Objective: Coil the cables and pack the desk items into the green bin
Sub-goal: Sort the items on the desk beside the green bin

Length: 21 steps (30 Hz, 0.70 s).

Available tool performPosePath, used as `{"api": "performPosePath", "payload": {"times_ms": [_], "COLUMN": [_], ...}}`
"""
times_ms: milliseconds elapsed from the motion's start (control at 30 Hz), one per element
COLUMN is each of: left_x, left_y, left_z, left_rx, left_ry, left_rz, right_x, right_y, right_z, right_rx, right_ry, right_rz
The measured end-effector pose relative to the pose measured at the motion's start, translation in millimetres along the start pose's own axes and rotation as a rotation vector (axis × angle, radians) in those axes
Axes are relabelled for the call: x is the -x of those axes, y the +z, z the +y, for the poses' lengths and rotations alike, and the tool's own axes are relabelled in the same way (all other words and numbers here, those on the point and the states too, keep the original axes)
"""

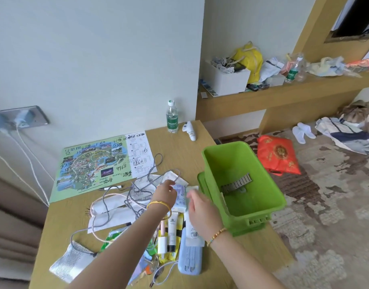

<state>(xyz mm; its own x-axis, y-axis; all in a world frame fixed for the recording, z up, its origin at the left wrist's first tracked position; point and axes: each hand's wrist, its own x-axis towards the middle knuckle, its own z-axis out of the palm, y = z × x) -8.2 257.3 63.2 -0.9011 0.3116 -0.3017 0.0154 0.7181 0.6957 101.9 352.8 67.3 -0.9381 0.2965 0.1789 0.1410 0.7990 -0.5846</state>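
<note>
The green bin stands at the desk's right edge with a grey ridged item inside. A long grey cable lies tangled across white papers, its loop ending near my left hand. That hand's fingers curl over a purple-and-white packet, right at the cable loop; I cannot tell whether they grip anything. My right hand hovers beside the packet, blurred, with fingers apart and nothing in it. A pink cable, cosmetic tubes, a white charger and a blue case lie under my forearms.
A green map sheet and a pen lie at the back left. A water bottle and a white controller stand by the wall. A silver packet rests near the front left. The floor drops off right of the bin.
</note>
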Motion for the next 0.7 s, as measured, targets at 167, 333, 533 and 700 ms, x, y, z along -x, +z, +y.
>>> {"api": "performPosePath", "payload": {"times_ms": [167, 333, 533, 700], "left_x": [2, -7, -22, -40], "left_y": [10, 24, 45, 49], "left_z": [-37, -41, -34, -41], "left_rx": [-0.292, -0.166, -0.252, -0.091], "left_ry": [-0.041, -0.174, -0.213, -0.325], "left_rz": [-0.224, -0.272, -0.151, -0.146], "right_x": [16, 24, 16, 8], "right_y": [48, 59, 64, 70], "right_z": [23, 38, 37, 33], "right_rx": [0.197, 0.131, 0.078, -0.06], "right_ry": [0.375, 0.562, 0.549, 0.635], "right_rz": [-0.446, -0.563, -0.452, -0.351]}}
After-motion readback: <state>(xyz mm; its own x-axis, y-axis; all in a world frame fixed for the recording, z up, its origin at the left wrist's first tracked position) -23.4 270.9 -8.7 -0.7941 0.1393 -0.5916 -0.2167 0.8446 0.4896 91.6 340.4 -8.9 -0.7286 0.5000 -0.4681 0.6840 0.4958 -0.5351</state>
